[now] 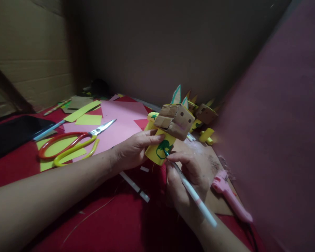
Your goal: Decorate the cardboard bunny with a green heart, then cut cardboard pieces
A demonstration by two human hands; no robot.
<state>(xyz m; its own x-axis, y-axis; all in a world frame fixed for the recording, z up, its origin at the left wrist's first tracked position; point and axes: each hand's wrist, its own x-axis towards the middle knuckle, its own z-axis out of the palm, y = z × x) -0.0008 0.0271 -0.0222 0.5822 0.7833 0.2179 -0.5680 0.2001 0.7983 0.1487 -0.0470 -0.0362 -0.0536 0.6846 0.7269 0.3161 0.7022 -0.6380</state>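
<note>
My left hand (136, 148) is closed round a paper figure (157, 148) with a yellow tube body, its thumb lying just under the head. The figure's brown cardboard box head (174, 120) has dot eyes and pointed ears (176, 95) edged in teal. Green paint or ink marks the front of the body. In my right hand (186, 175) is a slim white-handled paintbrush or pen (196, 199), pinched near its dark green tip. That tip touches the green patch on the yellow tube.
Red-and-yellow-handled scissors (76, 143) lie at left on pink paper (123, 115) and yellow scraps. A dark phone-like slab (18, 133) is beyond them. Similar figures (206, 113) stand behind. A pink glue gun (231, 196) rests on cardboard at right, near a pink wall (283, 140).
</note>
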